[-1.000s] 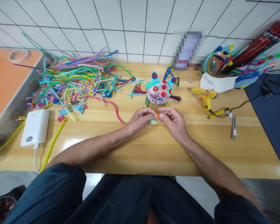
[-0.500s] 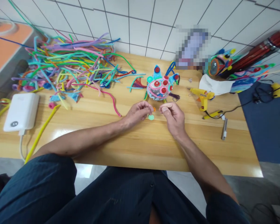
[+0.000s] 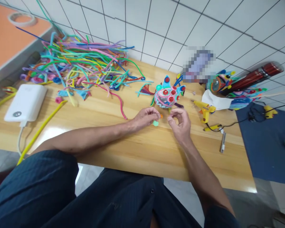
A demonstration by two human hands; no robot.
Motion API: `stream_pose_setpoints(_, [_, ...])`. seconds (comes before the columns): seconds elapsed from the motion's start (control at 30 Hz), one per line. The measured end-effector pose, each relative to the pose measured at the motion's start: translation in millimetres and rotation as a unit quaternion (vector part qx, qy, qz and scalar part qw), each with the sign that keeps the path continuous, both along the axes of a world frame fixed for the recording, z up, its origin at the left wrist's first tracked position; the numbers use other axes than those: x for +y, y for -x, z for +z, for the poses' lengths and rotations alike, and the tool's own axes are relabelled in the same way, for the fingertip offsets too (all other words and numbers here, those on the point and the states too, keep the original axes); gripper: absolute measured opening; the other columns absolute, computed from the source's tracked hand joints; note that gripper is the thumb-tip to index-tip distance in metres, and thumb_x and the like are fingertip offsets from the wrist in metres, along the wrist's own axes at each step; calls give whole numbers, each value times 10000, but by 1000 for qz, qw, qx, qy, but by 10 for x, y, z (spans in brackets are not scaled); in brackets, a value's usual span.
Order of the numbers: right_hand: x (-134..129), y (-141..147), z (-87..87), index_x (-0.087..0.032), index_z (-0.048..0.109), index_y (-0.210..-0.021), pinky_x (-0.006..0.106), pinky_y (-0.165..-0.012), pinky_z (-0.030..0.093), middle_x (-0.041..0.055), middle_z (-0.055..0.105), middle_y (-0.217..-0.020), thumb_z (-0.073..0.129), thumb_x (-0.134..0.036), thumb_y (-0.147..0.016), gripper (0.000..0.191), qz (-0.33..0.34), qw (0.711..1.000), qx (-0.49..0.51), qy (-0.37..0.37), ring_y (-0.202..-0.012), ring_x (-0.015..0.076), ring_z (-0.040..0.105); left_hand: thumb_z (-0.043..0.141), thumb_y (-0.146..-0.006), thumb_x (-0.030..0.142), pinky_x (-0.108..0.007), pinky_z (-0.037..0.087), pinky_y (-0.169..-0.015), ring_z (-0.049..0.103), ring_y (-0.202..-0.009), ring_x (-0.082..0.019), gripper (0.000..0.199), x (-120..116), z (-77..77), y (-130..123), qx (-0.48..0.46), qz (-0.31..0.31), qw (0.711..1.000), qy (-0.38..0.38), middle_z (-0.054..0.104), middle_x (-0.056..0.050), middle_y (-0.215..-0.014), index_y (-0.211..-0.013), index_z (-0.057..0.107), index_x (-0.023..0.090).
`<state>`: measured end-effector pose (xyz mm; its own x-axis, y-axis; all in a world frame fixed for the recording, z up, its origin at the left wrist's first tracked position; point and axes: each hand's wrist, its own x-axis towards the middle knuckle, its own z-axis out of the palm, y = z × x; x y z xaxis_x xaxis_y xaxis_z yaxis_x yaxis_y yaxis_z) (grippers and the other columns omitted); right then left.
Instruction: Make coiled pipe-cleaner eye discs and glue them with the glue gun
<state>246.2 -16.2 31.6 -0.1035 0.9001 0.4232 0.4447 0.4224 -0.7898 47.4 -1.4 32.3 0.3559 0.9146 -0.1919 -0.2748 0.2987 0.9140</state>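
Observation:
My left hand [image 3: 147, 118] is closed in a pinch, with a small orange piece [image 3: 161, 116] at its fingertips. Right below those fingers a pale green disc [image 3: 155, 123] shows; I cannot tell whether it is held or lies on the table. Thumb and forefinger of my right hand [image 3: 180, 124] are pressed together a short way to the right, and anything between them is too small to make out. Just beyond both hands stands a colourful pipe-cleaner figure [image 3: 166, 95] with red round eyes, blue horns and a fringed tail.
A heap of pipe cleaners [image 3: 85, 66] covers the table's back left, near a white power bank [image 3: 26, 103]. To the right lie a yellow glue gun [image 3: 205, 110], a yellow cutter [image 3: 212, 127] and a grey cutter [image 3: 223, 142]. A red flask [image 3: 256, 76] leans behind.
The camera view has tilted and shifted a little. My hands stay nearly in place in front of the figure, with the orange piece still at my left fingertips.

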Motion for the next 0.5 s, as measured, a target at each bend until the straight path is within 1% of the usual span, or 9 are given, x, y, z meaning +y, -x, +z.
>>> stream_pose_setpoints(0.03, [-5,8,8,-261,655,-1135,371,-831,560,29,689,-990,683,-293,-891,248,28,999,-17,4,-863,195,664,685,-756,174,-201,259,-442,386,-435,-37,50,-1,-10,1,-1,-6,1000,-1,622,39,-611,-779,653,145])
stream_pose_setpoints(0.07, [-13,19,15,-265,657,-1198,380,-845,566,35,708,-1017,684,-286,-899,301,53,998,-36,6,-875,197,677,691,-758,188,-203,255,-441,383,-433,-39,61,-3,-23,1,-3,-13,1000,-2,613,44,-607,-781,651,148])
stream_pose_setpoints(0.13, [-33,44,26,-275,673,-1239,390,-852,573,34,732,-1010,688,-276,-915,324,80,995,-63,-1,-880,199,690,695,-767,212,-207,245,-438,373,-431,-42,78,-8,-54,-1,-8,-26,1000,-3,584,55,-589,-782,646,153])
stream_pose_setpoints(0.27, [-59,75,-21,-280,725,-1180,386,-832,578,31,746,-954,702,-307,-927,255,62,996,-70,1,-851,197,694,694,-794,244,-214,241,-448,369,-442,-46,103,-14,-112,-9,-9,-37,999,-6,578,51,-597,-791,632,162])
stream_pose_setpoints(0.4, [-71,67,-152,-275,736,-1168,368,-835,577,25,739,-951,699,-354,-937,247,43,997,-29,49,-861,186,700,715,-787,247,-222,263,-486,376,-468,-47,122,8,-131,-5,-18,-28,999,-3,590,53,-614,-787,626,163])
stream_pose_setpoints(0.5, [-83,71,-217,-270,736,-1160,357,-832,581,23,745,-966,705,-378,-934,253,44,995,16,86,-867,179,707,741,-772,255,-223,305,-545,422,-523,-59,141,24,-134,7,-23,-20,999,-15,569,61,-609,-784,637,161])
